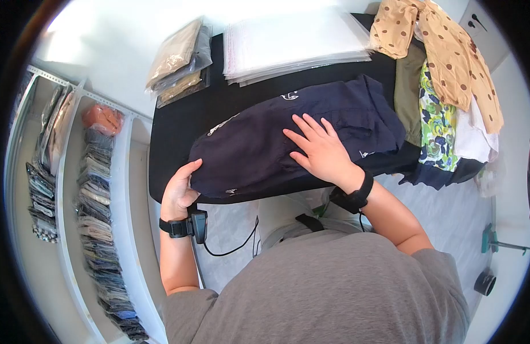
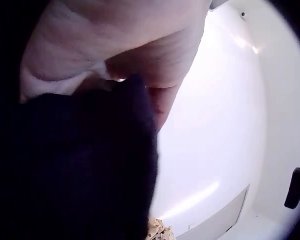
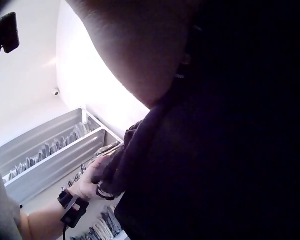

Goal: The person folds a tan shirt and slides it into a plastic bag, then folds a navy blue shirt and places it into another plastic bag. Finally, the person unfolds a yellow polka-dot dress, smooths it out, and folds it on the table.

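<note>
The garment [image 1: 247, 149] lies on the bench [image 1: 174, 126], directly before the person and close to the near edge. Left hand [image 1: 180, 189]: grip closed on the garment's left end, thumb on top and fingers tucked under the edge. Right hand [image 1: 323, 153]: released, holding nothing, its fingers spread on the cloth right of the middle. The step in hand is judged to be steadying and smoothing the cloth. For sound work, the left should hold its end with light tension only, since a hard pull would drag the layers askew; the right should press with the whole palm and stroke away from the held end, toward the creases at the right. The layers should stay together, with no fold trapped beneath. Orientation: the long axis runs across the bench, left to right, on a slant — left end nearer the person, right end farther off. The narrower end points left, into the left hand; the broader, more rumpled end points right, toward the olive cloth [image 1: 408, 94]. Which of them is the waist cannot be told. The clear bags [image 1: 293, 43] lie beyond, apart from the garment.
</note>
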`<state>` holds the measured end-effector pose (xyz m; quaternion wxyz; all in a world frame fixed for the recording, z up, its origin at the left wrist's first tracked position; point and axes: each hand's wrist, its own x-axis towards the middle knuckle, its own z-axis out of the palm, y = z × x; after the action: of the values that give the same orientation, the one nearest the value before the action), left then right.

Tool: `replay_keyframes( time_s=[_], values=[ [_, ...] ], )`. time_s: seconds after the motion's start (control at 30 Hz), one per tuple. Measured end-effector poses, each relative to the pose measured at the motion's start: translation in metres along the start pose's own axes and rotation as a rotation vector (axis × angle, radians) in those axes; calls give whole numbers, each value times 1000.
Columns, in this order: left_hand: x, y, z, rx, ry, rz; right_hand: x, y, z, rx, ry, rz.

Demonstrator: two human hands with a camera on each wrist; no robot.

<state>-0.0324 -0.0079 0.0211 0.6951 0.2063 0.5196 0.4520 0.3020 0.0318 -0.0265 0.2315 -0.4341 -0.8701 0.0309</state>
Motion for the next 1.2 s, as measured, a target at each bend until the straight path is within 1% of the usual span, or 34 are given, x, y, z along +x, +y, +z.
replay_keyframes(
  time_s=[0.03,0.1,0.13,0.17,0.2,0.23,0.3,0.37,0.43,0.47,0.5,0.57,0.63,0.7,0.73,0.77,0.8,0.83,0.87,0.9,0.97,1.0,1.03,1.07,1.1,1.13,1.17,1.2],
  values=[
    [1,-1,-1,7,-6,-2,-1,1,2,4,19,-9],
    [4,2,5,-162,-96,49,-1,1,3,4,48,-5],
    [3,6,14,-150,-107,46,-1,1,3,11,45,-15],
    [2,11,23,-165,-146,106,-2,1,3,16,42,-24],
    [-2,17,39,-183,-187,165,-2,2,4,24,43,-28],
    [-3,23,55,-175,-203,162,-3,2,4,21,43,-35],
    [-3,38,93,-71,-228,339,-4,4,2,44,46,-43],
    [-4,48,141,-20,-240,334,-8,9,-3,69,52,-42],
    [7,50,180,61,-296,313,-11,16,-15,510,-1,27],
    [16,51,197,122,-335,284,-12,24,-30,781,-17,107],
    [25,51,214,184,-373,256,-15,33,-45,887,-59,224],
    [46,39,249,291,-404,216,-23,52,-65,1419,76,537],
    [72,18,273,466,-443,195,-35,82,-71,1711,227,703],
    [87,1,297,639,-493,29,-37,101,-79,1821,276,869],
    [86,-1,300,666,-600,-15,-38,101,-82,1842,319,969],
    [84,-2,300,669,-606,-18,-39,101,-87,1860,361,1069],
    [80,1,297,726,-516,115,-41,104,-89,1861,368,1071],
    [76,5,290,781,-420,249,-41,106,-89,1919,330,1042],
    [73,10,281,778,-395,297,-40,108,-89,1979,288,1011],
    [69,15,269,755,-378,325,-39,109,-87,1985,283,1011],
    [66,19,243,768,-296,384,-35,111,-84,1864,189,839],
    [64,19,229,771,-283,382,-32,109,-89,1836,128,813],
    [63,18,215,810,-248,446,-31,111,-86,1844,117,809],
    [63,15,204,848,-214,508,-29,114,-83,1634,117,765],
    [64,9,195,847,-204,505,-26,110,-83,1423,118,718],
    [65,3,186,906,-229,590,-25,107,-86,1428,188,714],
    [65,-1,180,962,-255,676,-25,103,-93,1427,181,715],
    [64,-5,179,1052,-278,755,-26,100,-100,1441,244,694]
  ],
)
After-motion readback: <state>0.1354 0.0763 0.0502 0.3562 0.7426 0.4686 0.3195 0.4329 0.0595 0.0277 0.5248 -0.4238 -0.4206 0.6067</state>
